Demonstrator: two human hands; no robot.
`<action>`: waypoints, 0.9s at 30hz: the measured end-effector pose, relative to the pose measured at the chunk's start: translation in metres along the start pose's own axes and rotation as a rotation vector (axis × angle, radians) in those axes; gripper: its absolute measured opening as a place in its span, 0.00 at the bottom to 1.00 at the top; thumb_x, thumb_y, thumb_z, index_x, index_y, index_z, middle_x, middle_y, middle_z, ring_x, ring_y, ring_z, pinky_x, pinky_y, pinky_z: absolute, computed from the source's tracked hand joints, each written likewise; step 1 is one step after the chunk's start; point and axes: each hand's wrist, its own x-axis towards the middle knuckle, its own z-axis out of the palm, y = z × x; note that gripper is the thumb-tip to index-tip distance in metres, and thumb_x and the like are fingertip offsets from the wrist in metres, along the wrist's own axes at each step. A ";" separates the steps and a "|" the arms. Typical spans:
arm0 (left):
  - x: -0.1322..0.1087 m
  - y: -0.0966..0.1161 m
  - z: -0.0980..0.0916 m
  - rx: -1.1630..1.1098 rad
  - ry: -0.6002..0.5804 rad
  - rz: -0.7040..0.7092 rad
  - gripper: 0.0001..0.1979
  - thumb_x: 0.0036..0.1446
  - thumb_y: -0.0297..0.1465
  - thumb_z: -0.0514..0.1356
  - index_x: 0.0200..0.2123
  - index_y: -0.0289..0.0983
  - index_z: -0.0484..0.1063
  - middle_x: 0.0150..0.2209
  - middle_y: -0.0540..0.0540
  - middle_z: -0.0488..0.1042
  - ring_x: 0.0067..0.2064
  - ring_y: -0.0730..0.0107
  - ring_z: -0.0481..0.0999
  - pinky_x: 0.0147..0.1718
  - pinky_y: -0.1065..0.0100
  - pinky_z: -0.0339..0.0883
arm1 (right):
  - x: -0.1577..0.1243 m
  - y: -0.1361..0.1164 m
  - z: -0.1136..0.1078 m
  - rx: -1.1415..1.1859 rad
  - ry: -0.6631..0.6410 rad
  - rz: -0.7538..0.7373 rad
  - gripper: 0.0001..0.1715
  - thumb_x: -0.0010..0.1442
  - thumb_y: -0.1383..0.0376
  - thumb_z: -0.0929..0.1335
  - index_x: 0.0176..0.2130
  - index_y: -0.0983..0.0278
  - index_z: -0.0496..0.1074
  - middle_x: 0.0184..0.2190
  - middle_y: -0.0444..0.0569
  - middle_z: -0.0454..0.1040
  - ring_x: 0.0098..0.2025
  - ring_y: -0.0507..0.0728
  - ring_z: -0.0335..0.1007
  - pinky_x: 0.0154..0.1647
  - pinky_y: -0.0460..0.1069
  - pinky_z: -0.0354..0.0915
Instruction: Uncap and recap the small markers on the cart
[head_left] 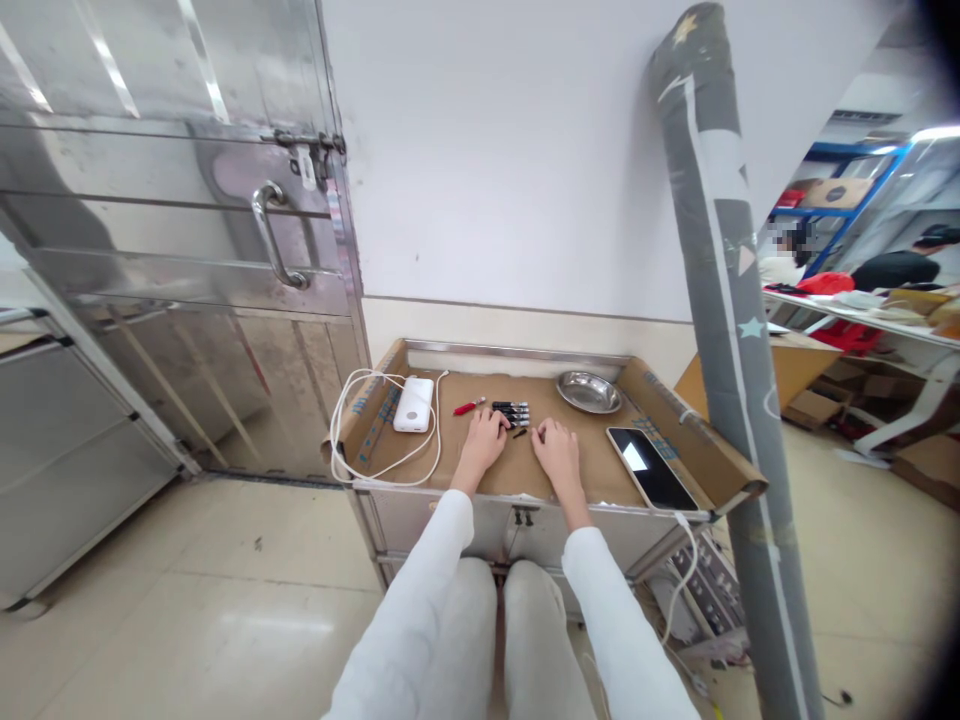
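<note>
On the brown cardboard top, several short black sticks with silver ends lie side by side in a row. My left hand is at the near side of the row, its bent fingers closed at the left end of the lowest stick. My right hand rests on the cardboard to the right, fingers loosely bent and apart, with nothing visible in them. Between the hands lies a small dark piece, close to the right fingertips. A red stick with a silver end sits left of the row.
A white power bank with a looped white cable is at the left. Toward the back right stands a shallow metal dish; a phone lies nearer. A tall grey roll leans on the wall. People sit far right.
</note>
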 end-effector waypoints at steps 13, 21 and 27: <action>0.001 -0.003 0.004 -0.035 -0.003 -0.006 0.07 0.58 0.24 0.52 0.37 0.39 0.68 0.42 0.44 0.68 0.46 0.61 0.65 0.50 0.58 0.60 | 0.000 0.000 -0.001 0.056 -0.006 -0.044 0.12 0.64 0.64 0.58 0.33 0.64 0.65 0.33 0.50 0.74 0.37 0.55 0.68 0.37 0.49 0.49; 0.002 -0.004 0.004 -0.073 0.006 -0.010 0.06 0.59 0.25 0.52 0.37 0.39 0.68 0.41 0.44 0.69 0.45 0.61 0.66 0.50 0.58 0.60 | 0.002 -0.002 -0.001 0.086 -0.011 -0.014 0.13 0.64 0.64 0.58 0.33 0.65 0.67 0.33 0.50 0.75 0.37 0.55 0.68 0.37 0.48 0.49; 0.002 -0.003 0.003 -0.086 0.004 -0.005 0.06 0.59 0.25 0.52 0.37 0.39 0.68 0.40 0.45 0.69 0.45 0.62 0.67 0.50 0.59 0.60 | 0.003 -0.003 0.001 0.035 -0.042 -0.007 0.13 0.65 0.63 0.58 0.32 0.64 0.66 0.34 0.50 0.74 0.38 0.55 0.68 0.37 0.49 0.49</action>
